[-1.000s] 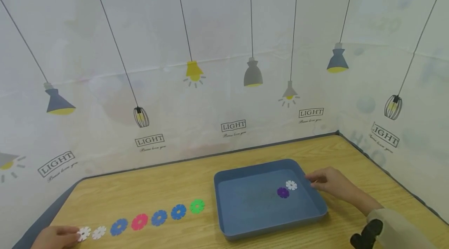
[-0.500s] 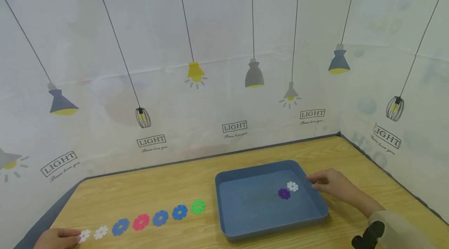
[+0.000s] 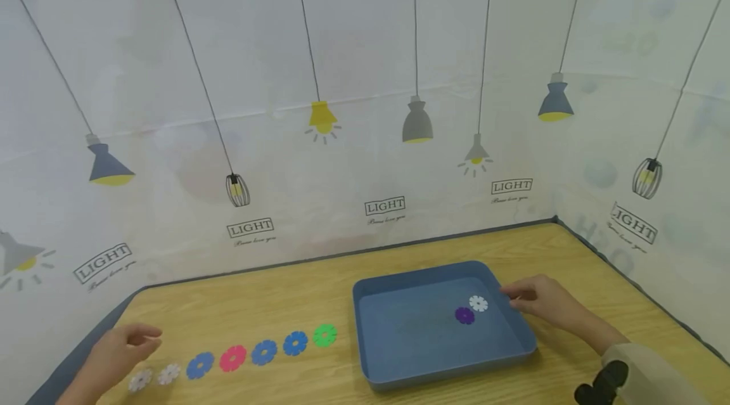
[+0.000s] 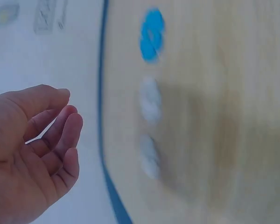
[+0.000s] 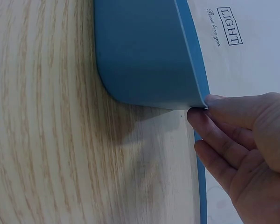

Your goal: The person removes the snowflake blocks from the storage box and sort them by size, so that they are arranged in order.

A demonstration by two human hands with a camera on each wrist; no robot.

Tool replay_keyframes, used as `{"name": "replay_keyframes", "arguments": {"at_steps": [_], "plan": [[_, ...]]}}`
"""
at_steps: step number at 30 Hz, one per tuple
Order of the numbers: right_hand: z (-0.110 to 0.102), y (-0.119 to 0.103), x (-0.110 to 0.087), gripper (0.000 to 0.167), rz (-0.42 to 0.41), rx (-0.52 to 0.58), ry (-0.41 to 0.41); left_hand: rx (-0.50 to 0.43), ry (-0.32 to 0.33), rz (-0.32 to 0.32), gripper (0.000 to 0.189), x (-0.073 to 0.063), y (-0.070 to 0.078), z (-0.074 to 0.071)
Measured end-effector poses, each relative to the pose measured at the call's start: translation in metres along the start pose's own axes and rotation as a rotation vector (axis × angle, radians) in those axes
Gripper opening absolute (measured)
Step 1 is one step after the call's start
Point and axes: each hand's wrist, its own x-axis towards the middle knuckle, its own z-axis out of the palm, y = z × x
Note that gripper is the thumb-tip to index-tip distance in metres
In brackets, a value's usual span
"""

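On a wooden table (image 3: 256, 303), blue tray (image 3: 405, 329) pinched at its rim by the right hand (image 3: 542, 298), seven discs (image 3: 226, 362) lined up beside it, left hand (image 3: 121, 352) held near the white ones (image 3: 173, 377), fingers loosely bent.

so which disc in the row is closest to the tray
The green disc, at the right end and the only green one.

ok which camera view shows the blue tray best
The head view: it shows the blue tray nearly whole, with a purple piece and a white piece inside. The right wrist view catches part of its outer wall and rim, where the right hand pinches the edge. The left wrist view does not show it.
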Motion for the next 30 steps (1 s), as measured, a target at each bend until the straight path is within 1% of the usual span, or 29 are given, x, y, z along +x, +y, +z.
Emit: {"name": "replay_keyframes", "arguments": {"at_steps": [2,4,6,8,11,12,16,18,20,24,27,30], "plan": [[-0.001,0.001,0.000,0.031,-0.010,-0.009,-0.004,0.019,0.046,0.106,0.035,-0.001,0.032,0.006],[-0.001,0.001,-0.001,0.031,-0.015,-0.007,-0.007,0.018,0.077,0.205,0.028,-0.002,0.065,0.015],[-0.001,0.001,-0.001,0.031,-0.015,0.001,-0.008,0.004,0.091,0.275,0.023,-0.003,0.099,0.026],[-0.001,0.001,-0.001,0.031,-0.013,0.001,-0.007,-0.016,0.090,0.342,0.020,-0.001,0.132,0.039],[-0.001,0.002,-0.001,0.031,-0.008,0.006,-0.006,-0.046,0.068,0.431,0.016,0.004,0.177,0.059],[-0.001,0.003,-0.001,0.032,-0.008,0.004,-0.006,-0.054,0.056,0.473,0.015,0.006,0.191,0.067],[-0.001,0.004,-0.001,0.032,-0.002,0.017,-0.011,-0.081,-0.021,0.614,0.011,0.018,0.239,0.101],[-0.001,0.004,-0.001,0.032,0.002,0.017,-0.011,-0.095,-0.077,0.682,0.011,0.026,0.259,0.119],[-0.001,0.003,-0.001,0.032,0.002,0.019,-0.010,-0.114,-0.134,0.716,0.011,0.033,0.278,0.137],[-0.001,0.001,-0.001,0.032,-0.006,0.016,-0.005,-0.143,-0.239,0.743,0.010,0.048,0.311,0.172],[-0.001,0.001,0.000,0.032,-0.021,0.014,-0.007,-0.141,-0.297,0.743,0.009,0.054,0.330,0.195],[-0.001,0.001,0.000,0.032,-0.026,0.006,-0.008,-0.136,-0.339,0.732,0.010,0.057,0.345,0.213]]}}
